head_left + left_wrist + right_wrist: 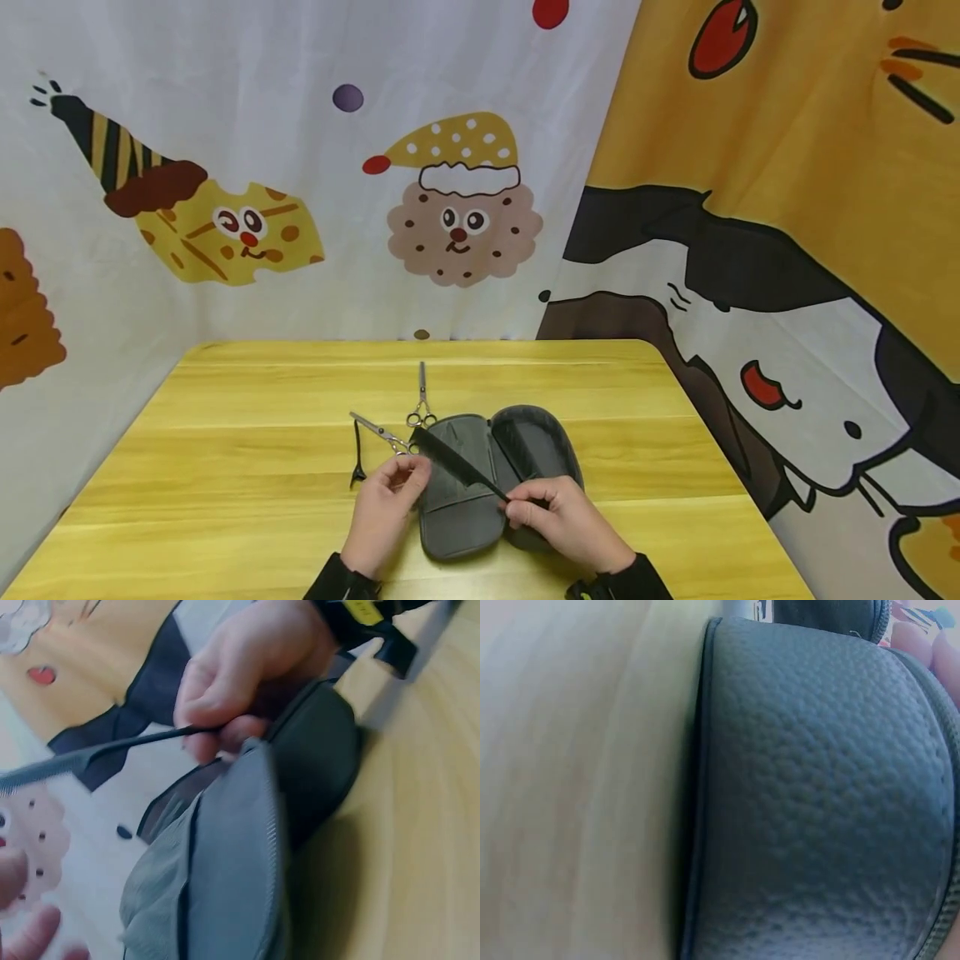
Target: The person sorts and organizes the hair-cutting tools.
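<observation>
My right hand (pixel 566 517) pinches the thin tail of a black tail comb (pixel 457 458) between thumb and fingers. The comb slants up to the left over an unzipped grey case (pixel 461 529). Beside the comb's toothed part is my left hand (pixel 386 504), its fingers loosely bent and apart from the comb in the left wrist view. Another black comb (pixel 516 446) lies in the case's right half. The right wrist view is mostly filled by the case's pebbled outer side (pixel 825 787), with only part of the right fingers (pixel 913 643) at the edge.
Beyond the case lies a pair of scissors (pixel 422 392), pointing away. A second pair of scissors (pixel 378 429) sits just past my left hand, next to a small black tool (pixel 357 462). The wooden table (pixel 675 483) ends at a patterned cloth wall (pixel 300 308).
</observation>
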### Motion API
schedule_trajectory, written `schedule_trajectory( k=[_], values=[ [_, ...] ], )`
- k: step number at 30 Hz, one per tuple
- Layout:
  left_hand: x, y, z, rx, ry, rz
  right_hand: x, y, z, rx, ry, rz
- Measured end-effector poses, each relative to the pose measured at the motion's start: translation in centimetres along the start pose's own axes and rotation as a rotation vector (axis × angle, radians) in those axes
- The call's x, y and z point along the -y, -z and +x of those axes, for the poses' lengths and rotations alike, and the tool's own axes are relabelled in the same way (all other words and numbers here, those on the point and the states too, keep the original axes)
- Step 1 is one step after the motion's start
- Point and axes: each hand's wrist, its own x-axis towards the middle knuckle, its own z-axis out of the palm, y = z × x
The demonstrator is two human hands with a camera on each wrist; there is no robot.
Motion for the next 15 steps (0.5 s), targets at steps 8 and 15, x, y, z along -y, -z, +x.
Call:
schedule_trajectory(
  k=[8, 15],
  values=[
    [0.9, 1.1, 0.7, 0.062, 0.166, -0.083, 0.1, -0.1, 0.1, -0.012, -0.03, 0.018],
    [2.5, 1.3, 1.1, 0.212, 0.175, -0.189, -0.2, -0.3, 0.2, -0.095, 0.026, 0.006]
  ],
)
